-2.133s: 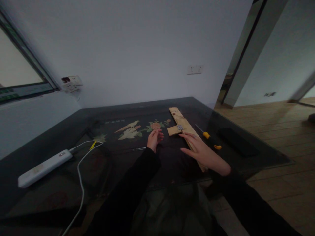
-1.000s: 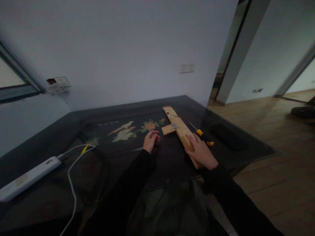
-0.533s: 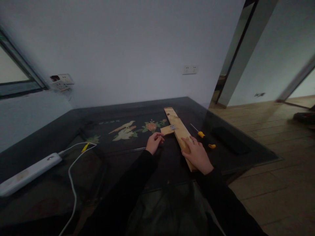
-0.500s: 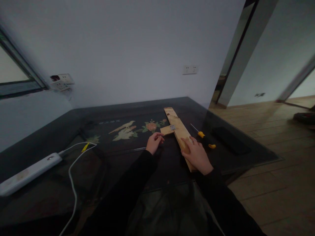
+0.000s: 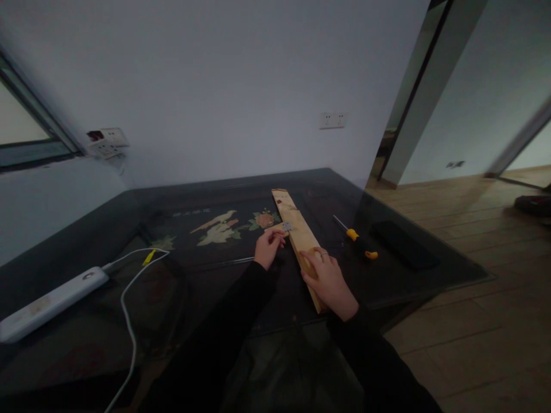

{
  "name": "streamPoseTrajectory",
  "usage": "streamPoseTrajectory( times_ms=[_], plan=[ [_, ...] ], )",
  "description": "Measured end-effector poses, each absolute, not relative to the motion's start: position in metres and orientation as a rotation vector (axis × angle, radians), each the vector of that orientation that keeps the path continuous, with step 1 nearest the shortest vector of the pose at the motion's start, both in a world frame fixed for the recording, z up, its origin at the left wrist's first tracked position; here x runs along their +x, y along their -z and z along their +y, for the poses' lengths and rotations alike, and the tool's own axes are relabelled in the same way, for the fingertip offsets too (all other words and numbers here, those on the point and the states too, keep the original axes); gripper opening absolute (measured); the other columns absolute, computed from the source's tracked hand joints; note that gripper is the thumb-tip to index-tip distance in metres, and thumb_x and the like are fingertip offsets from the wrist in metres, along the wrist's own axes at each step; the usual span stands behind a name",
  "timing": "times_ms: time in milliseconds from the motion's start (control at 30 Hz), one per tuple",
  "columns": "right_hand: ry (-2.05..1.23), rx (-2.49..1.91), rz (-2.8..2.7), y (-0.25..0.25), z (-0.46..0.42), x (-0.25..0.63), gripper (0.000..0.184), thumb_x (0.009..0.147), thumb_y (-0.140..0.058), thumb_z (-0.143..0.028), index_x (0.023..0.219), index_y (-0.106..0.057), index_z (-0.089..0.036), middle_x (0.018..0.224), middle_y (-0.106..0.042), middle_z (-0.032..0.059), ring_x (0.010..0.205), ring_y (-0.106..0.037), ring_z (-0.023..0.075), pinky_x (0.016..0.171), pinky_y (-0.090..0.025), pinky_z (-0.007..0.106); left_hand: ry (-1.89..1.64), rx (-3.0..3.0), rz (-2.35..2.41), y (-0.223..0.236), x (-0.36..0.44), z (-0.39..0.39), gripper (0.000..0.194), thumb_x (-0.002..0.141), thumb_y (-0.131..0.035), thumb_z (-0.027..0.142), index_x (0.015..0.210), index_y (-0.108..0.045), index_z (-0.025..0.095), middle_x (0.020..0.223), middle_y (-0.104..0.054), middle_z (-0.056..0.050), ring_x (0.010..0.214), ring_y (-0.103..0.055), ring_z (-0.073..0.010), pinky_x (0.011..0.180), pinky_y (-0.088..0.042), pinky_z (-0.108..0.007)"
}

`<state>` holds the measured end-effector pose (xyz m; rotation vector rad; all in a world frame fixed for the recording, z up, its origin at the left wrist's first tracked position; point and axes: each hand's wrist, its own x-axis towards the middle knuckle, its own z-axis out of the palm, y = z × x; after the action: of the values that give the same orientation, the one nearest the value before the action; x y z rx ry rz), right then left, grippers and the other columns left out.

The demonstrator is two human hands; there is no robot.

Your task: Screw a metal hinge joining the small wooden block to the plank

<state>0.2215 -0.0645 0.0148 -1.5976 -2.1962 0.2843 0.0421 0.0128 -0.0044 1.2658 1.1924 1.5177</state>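
Observation:
A long pale wooden plank (image 5: 295,225) lies on the dark glass-topped table (image 5: 206,269), with a short wooden block joined to its left side by a small metal hinge (image 5: 286,227). My right hand (image 5: 326,280) lies flat on the near part of the plank, fingers spread over it. My left hand (image 5: 267,248) is curled at the short block next to the hinge, its fingertips touching the block; what it pinches, if anything, is too small to make out. A yellow-and-black screwdriver (image 5: 358,241) lies on the table right of the plank, untouched.
A white power strip (image 5: 47,304) with white cables (image 5: 129,321) lies at the left. A flat black object (image 5: 402,245) rests near the table's right edge. Painted birds and flowers (image 5: 224,226) show under the glass. Wooden floor lies to the right.
The plank with its hinged block has slid left, away from the screwdriver, under my right hand. My left hand has stayed by the block, now touching it.

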Motion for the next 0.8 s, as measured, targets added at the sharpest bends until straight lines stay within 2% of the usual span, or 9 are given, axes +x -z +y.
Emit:
streamPoseTrajectory(
  times_ms=[200, 567, 800],
  plan=[
    [-0.309, -1.591, -2.239, -0.017, -0.075, 0.2, 0.048, 0.089, -0.049, -0.032, 0.136, -0.053, -0.025, 0.139, -0.047, 0.0143, 0.118, -0.047, 0.0291, 0.095, -0.041, 0.041, -1.518, 1.314, 1.201, 0.003, 0.042, 0.011, 0.007, 0.078, -0.055, 0.013, 0.08, -0.062, 0.016, 0.06, -0.059, 0.001, 0.052, -0.053, -0.0103, 0.057, -0.045, -0.023],
    [-0.208, -1.633, -2.284, -0.019, -0.09, 0.181, 0.052, 0.09, -0.05, -0.037, 0.141, -0.049, -0.028, 0.137, -0.048, 0.0138, 0.111, -0.047, 0.0307, 0.092, -0.041, 0.043, -1.38, 1.681, 1.374, 0.015, 0.039, 0.011, 0.017, 0.076, -0.053, 0.009, 0.084, -0.065, 0.018, 0.061, -0.059, 0.002, 0.06, -0.056, -0.0138, 0.061, -0.04, -0.024],
    [-0.151, -1.625, -2.308, -0.019, -0.092, 0.181, 0.05, 0.088, -0.053, -0.042, 0.136, -0.054, -0.026, 0.135, -0.05, 0.0135, 0.11, -0.046, 0.0309, 0.09, -0.042, 0.042, -1.318, 1.835, 1.56, 0.012, 0.043, 0.004, 0.017, 0.075, -0.056, 0.01, 0.08, -0.067, 0.021, 0.062, -0.058, 0.002, 0.059, -0.052, -0.015, 0.06, -0.036, -0.025]
  ],
)
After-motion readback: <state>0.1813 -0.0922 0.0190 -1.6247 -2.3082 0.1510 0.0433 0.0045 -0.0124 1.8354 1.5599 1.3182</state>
